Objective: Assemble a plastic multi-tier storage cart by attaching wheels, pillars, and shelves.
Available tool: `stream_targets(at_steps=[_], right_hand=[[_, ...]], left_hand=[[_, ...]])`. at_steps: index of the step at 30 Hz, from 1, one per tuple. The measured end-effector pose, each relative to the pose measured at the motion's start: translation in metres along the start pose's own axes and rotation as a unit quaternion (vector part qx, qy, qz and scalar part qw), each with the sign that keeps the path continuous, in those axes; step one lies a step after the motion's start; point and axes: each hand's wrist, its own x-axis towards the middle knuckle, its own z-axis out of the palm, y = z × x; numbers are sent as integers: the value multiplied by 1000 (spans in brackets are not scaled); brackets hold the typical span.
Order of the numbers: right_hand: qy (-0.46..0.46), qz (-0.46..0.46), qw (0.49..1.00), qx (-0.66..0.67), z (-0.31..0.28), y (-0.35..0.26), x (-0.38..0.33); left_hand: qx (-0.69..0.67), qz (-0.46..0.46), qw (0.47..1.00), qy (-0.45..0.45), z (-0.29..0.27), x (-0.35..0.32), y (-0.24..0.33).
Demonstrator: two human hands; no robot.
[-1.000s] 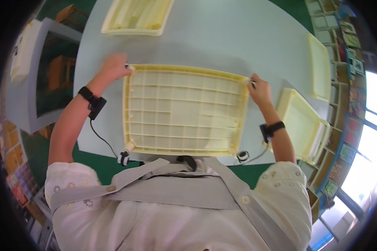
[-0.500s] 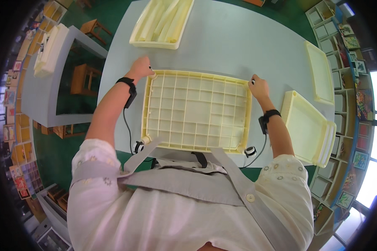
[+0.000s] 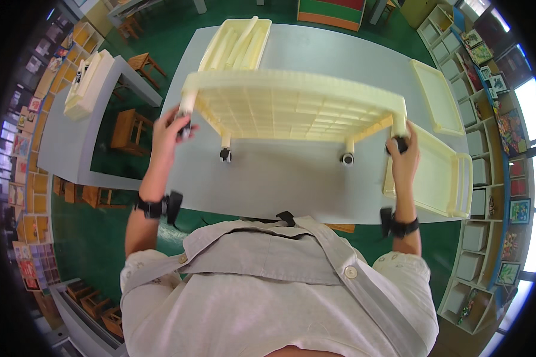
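A cream plastic tray base [image 3: 280, 113] with a gridded underside is raised and tilted above the table. Short corner posts carry black-and-white caster wheels. My left hand [image 3: 167, 132] is closed round the caster [image 3: 186, 124] at the left raised corner. At the right raised corner, my right hand [image 3: 405, 156] grips the other caster [image 3: 398, 145]. Between my hands two more casters show, a left one [image 3: 226, 155] and a right one [image 3: 347, 159]; I cannot tell whether they touch the tabletop.
The grey table [image 3: 280, 184] lies beneath. Behind the base stands a cream bin [image 3: 264, 47] of long rolled or tubular pieces. To the right are a deep cream tray [image 3: 438, 172] and a flatter one [image 3: 438, 98]. A side table [image 3: 62, 140] and wooden stools [image 3: 128, 132] stand left.
The base lay flat, grid up, with my hands at its far corners. Now it is lifted and tipped up, and both hands hold casters. My view has also shifted.
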Motion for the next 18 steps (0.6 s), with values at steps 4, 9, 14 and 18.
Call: stream_targets(at_steps=[4,9,14,18], right_hand=[[-67,178,918,348,-6,35,-45],[-108,207,929,286,-18,38,-78],[-124,231,929,260,-18,93,-115],[-139,253,916,278,5,108,-133]], left_hand=[[-174,-5,955,-240,-31,-38,-32],[-127,-46,959,-249,-52,-66,-43],[-71,-76,971,-215,-52,-86,-63],[-68,-42,964,-253,-66,-75,-110]])
